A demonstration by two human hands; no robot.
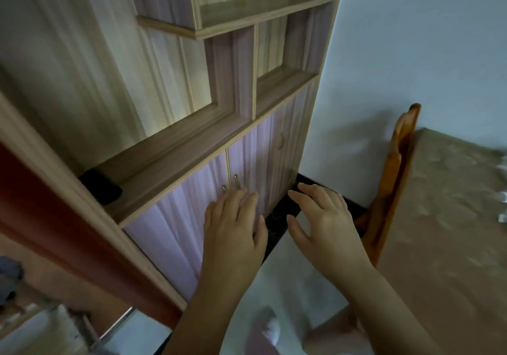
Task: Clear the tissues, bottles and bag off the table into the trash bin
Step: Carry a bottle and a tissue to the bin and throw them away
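My left hand (233,225) and my right hand (323,223) are both held out in front of me, palms down, fingers spread, holding nothing. They hover over the floor in front of a wooden cabinet. The table (450,217) with its mottled brown top fills the right side. A few small white blurred things (502,198) lie at its far right edge; I cannot tell what they are. No trash bin, bottle or bag shows in this view.
A tall wooden shelf unit with pale doors and metal handles (233,184) stands ahead on the left. A dark object (101,187) lies on its ledge. An orange wooden chair (395,179) leans against the table's left edge. Pale floor and my feet lie below.
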